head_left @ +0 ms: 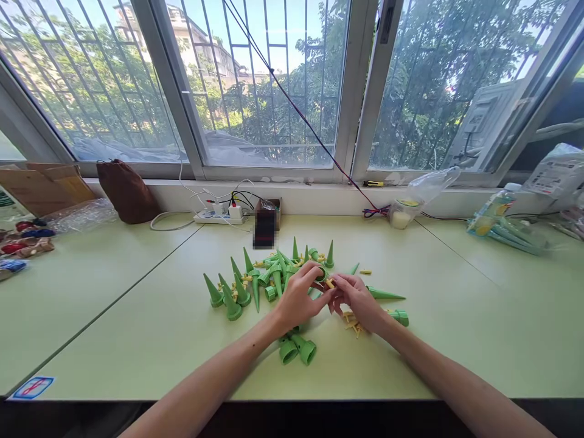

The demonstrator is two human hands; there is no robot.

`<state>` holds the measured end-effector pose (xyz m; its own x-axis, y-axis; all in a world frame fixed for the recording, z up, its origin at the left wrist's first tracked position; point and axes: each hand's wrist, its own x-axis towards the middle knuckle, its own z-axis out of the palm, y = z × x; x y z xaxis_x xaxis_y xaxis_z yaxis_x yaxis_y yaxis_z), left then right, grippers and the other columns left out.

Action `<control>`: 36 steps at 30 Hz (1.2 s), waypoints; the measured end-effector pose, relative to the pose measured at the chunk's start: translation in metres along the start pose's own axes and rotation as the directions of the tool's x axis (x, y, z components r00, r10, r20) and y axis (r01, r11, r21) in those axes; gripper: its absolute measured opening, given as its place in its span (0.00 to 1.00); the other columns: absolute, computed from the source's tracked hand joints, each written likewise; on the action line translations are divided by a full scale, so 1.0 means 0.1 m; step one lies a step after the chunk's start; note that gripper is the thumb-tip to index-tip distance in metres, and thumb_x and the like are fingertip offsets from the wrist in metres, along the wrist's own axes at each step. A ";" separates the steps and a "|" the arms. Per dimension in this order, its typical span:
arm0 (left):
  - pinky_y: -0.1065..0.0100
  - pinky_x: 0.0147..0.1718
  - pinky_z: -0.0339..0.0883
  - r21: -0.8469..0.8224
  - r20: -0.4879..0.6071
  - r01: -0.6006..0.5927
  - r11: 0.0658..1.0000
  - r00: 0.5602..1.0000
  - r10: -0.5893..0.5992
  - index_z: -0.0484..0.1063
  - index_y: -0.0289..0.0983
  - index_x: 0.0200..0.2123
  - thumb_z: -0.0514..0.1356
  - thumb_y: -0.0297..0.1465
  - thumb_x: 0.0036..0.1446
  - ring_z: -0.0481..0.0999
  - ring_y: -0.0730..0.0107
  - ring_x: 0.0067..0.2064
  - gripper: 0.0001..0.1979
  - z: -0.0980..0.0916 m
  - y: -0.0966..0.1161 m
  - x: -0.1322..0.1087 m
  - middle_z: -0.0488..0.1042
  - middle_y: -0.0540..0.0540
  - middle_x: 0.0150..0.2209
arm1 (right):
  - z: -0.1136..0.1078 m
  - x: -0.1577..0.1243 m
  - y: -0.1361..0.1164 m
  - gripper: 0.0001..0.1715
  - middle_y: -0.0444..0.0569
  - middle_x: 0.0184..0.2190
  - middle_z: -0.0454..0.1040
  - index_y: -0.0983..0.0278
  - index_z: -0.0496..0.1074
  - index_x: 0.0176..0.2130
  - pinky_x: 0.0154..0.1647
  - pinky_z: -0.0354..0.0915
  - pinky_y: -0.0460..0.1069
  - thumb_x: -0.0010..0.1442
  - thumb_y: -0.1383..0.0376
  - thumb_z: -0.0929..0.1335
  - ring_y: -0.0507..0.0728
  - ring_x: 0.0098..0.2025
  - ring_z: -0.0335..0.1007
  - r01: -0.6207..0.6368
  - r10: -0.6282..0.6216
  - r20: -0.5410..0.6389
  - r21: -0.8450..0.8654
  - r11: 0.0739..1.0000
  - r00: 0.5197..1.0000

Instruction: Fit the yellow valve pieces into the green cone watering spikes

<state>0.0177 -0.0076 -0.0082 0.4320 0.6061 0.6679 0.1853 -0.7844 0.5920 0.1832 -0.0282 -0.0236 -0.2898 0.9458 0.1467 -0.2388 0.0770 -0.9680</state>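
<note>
One green cone (322,275) above the table (465,340), gripped by the left hand (301,292); one yellow peg (330,283) beside it, pinched by the right hand (358,299). Nearer the front edge, two cones (306,348); behind, one power strip (219,218).

yellow piece (330,283) between fingers (341,282)

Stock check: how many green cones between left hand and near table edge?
2 visible, side by side: left cone, right cone. More may be hidden under the left hand.
</note>
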 end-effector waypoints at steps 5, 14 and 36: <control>0.65 0.41 0.81 -0.008 -0.019 0.031 0.999 0.999 -0.031 0.69 0.36 0.37 0.64 0.30 0.57 0.78 0.70 0.41 0.07 0.00 -0.01 0.00 0.69 0.40 0.50 | -0.01 0.00 0.01 0.22 0.41 0.20 0.67 0.64 0.68 0.32 0.17 0.59 0.44 0.63 0.48 0.65 0.50 0.19 0.65 0.108 -0.122 -0.070 -0.185 0.977 0.990; 0.70 0.34 0.78 0.000 -0.223 0.128 0.992 0.967 -0.125 0.68 0.38 0.42 0.60 0.34 0.62 0.79 0.69 0.40 0.07 -0.01 0.01 0.04 0.75 0.45 0.40 | -0.05 -0.03 -0.01 0.22 0.45 0.23 0.70 0.62 0.67 0.30 0.26 0.61 0.47 0.71 0.54 0.59 0.52 0.22 0.64 0.218 -0.390 -0.132 -0.649 0.729 0.911; 0.67 0.35 0.74 0.055 -0.030 0.055 0.997 0.998 -0.054 0.75 0.37 0.45 0.59 0.31 0.62 0.78 0.67 0.36 0.09 -0.05 -0.06 0.03 0.79 0.44 0.38 | -0.04 0.00 -0.08 0.24 0.36 0.19 0.58 0.63 0.61 0.26 0.11 0.40 0.41 0.56 0.50 0.72 0.43 0.14 0.42 -0.115 0.123 -0.044 0.162 0.980 0.991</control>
<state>0.0134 -0.0001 -0.0072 0.3951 0.6510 0.6482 0.2574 -0.7558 0.6021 0.1887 -0.0277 -0.0164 -0.2762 0.9609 0.0171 -0.3506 -0.0842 -0.9327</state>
